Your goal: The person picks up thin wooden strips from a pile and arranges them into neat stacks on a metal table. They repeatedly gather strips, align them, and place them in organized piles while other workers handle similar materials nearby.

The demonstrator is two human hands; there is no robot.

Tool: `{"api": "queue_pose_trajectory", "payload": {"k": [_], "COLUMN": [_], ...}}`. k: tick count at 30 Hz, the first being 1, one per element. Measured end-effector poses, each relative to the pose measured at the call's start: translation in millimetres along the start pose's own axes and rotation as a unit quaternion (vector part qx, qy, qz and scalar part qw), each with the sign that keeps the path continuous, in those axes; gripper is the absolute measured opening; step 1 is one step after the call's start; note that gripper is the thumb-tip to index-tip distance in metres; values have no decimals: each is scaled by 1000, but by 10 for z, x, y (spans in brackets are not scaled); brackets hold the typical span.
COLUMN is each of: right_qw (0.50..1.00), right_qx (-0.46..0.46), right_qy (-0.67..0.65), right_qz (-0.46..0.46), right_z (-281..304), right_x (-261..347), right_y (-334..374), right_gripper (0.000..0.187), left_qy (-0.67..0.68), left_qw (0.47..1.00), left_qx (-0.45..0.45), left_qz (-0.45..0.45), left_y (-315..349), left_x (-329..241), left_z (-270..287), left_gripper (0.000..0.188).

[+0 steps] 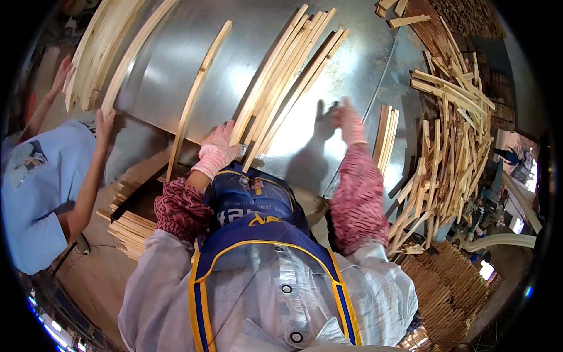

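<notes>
My left hand (216, 151), in a pink-and-white glove, is at the near end of a bundle of wooden strips (284, 75) on the metal table. Its fingers lie along the bundle's left side and its thumb is at the strip end, closed about the leftmost strip. My right hand (350, 122), gloved alike with dark fingertips, is raised above the bare metal right of the bundle. Its fingers are loosely apart and nothing shows in them. A single strip (199, 88) lies left of the bundle, its near end beyond the table edge.
A shorter group of strips (386, 138) lies at right, before a large jumbled strip pile (448, 146). At left a co-worker in a light blue shirt (56, 188) has a hand at long strips (132, 56). Stacked strips (134, 233) sit below the table's left edge.
</notes>
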State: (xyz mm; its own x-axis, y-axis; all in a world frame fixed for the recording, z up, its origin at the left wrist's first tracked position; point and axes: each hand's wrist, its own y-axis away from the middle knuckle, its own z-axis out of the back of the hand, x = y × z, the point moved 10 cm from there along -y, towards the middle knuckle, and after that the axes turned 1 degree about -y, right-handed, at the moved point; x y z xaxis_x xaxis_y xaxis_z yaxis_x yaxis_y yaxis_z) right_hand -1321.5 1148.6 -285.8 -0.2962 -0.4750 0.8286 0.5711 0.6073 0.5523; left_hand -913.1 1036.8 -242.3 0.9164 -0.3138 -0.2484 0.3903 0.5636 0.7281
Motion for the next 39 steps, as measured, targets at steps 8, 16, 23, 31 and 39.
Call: {"api": "queue_pose_trajectory", "payload": {"k": [8, 16, 23, 31, 39], "right_qw": [895, 940, 995, 759, 969], "right_qx": [-31, -37, -76, 245, -138], "right_qy": [425, 327, -60, -602, 197], "right_qz": [-136, -95, 10, -42, -49], "right_z": [-1806, -1672, -1216, -1212, -242], "right_x": [504, 308, -60, 498, -219], "right_y": [877, 837, 678, 1173, 836], "right_gripper": [109, 97, 57, 50, 41], "left_qy": [96, 349, 367, 459, 217], "left_qw": [992, 935, 890, 854, 962], "left_qx": [-18, 20, -269, -100, 119], "left_qz": [-76, -55, -38, -223, -118], "left_y": [-285, -530, -331, 256, 159], "left_x": [265, 488, 773, -1081, -1792], "left_z": [-53, -130, 87, 292, -436], "left_gripper": [77, 56, 48, 86, 76]}}
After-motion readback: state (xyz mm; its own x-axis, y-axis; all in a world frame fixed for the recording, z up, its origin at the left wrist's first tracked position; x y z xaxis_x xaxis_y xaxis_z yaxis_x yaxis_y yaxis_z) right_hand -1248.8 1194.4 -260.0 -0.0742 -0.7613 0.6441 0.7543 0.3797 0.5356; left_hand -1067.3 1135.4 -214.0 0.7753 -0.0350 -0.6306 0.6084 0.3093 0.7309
